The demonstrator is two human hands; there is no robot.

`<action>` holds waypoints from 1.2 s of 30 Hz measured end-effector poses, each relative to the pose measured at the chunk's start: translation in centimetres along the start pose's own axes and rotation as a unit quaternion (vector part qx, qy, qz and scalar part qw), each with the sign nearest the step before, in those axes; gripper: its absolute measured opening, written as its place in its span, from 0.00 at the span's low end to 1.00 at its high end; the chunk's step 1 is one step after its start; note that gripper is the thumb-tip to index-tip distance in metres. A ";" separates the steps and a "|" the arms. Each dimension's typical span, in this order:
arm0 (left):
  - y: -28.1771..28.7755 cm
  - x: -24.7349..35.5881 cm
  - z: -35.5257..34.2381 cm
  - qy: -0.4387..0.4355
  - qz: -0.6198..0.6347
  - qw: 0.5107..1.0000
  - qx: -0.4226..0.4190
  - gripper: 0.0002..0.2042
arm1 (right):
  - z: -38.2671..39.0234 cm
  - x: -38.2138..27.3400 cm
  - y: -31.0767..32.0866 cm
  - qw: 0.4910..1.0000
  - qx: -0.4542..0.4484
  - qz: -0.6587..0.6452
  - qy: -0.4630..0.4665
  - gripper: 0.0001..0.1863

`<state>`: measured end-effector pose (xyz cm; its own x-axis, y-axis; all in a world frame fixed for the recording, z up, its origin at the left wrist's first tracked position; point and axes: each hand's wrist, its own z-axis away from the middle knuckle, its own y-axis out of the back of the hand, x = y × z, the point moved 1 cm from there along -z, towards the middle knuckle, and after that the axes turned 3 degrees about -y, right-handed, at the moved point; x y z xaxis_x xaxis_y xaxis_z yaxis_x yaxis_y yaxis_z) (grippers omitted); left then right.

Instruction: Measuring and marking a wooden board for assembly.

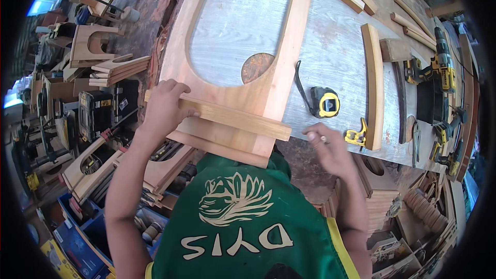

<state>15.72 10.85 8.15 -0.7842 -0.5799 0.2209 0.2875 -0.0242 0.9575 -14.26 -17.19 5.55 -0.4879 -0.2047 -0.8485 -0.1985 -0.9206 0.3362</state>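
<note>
My left hand (166, 107) grips the left end of a narrow wooden strip (237, 117), thumb on the near side and fingers over the top. The strip lies crosswise over a U-shaped wooden frame (227, 89), close to my body. My right hand (329, 150) is just off the strip's right end, fingers curled; a small shiny spot shows on them, and whatever they may hold is too small to make out. A yellow and black tape measure (324, 102) with a dark strap rests on the grey board right of the frame.
A yellow tool (356, 132) lies beside an upright-lying wood piece (373, 88). Cordless drills (442, 67) stand at the right edge of the grey bench board (341, 36). Wooden slats lie at the far side. Stacked cut boards (120, 70) and a dark toolbox (95, 113) are on the left.
</note>
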 end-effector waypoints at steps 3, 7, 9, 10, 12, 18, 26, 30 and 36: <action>-0.2 -2.1 2.6 -0.020 0.042 0.992 0.115 0.39 | 1.1 1.3 -4.9 0.999 0.037 -0.014 -0.013 0.24; -1.9 -8.7 5.6 0.094 0.152 0.975 0.134 0.49 | 1.0 2.2 -8.7 0.977 0.200 0.038 0.067 0.35; -3.9 -11.9 6.4 0.129 0.306 0.935 0.123 0.51 | 0.1 2.6 -9.1 0.973 0.217 0.047 0.063 0.33; -4.4 -12.9 6.4 0.116 0.342 0.924 0.124 0.49 | -0.3 2.8 -9.1 0.977 0.206 0.018 0.042 0.33; -5.7 -14.6 5.8 0.114 0.422 0.893 0.102 0.46 | -0.5 2.3 -9.2 0.980 0.195 -0.033 -0.027 0.28; -4.4 -15.6 2.4 0.126 0.440 0.887 0.056 0.33 | -2.2 0.8 -8.6 0.972 0.198 -0.073 -0.101 0.21; -4.2 -16.1 -0.3 0.124 0.283 0.948 0.070 0.29 | -4.8 2.2 -8.1 0.965 0.207 -0.079 -0.139 0.25; -3.9 -15.7 0.3 0.142 0.294 0.943 0.065 0.28 | -4.3 1.6 -8.7 0.948 0.242 -0.134 -0.156 0.25; -4.3 -17.4 0.4 0.161 0.445 0.881 0.018 0.25 | -4.4 4.4 -10.4 0.915 0.294 -0.257 -0.105 0.20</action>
<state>27.87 21.34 0.26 -0.0578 -0.5572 0.8284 0.6869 0.5799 0.4380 -10.65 -10.00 -3.44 -0.3426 0.3303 -0.8795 -0.8400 -0.5269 0.1293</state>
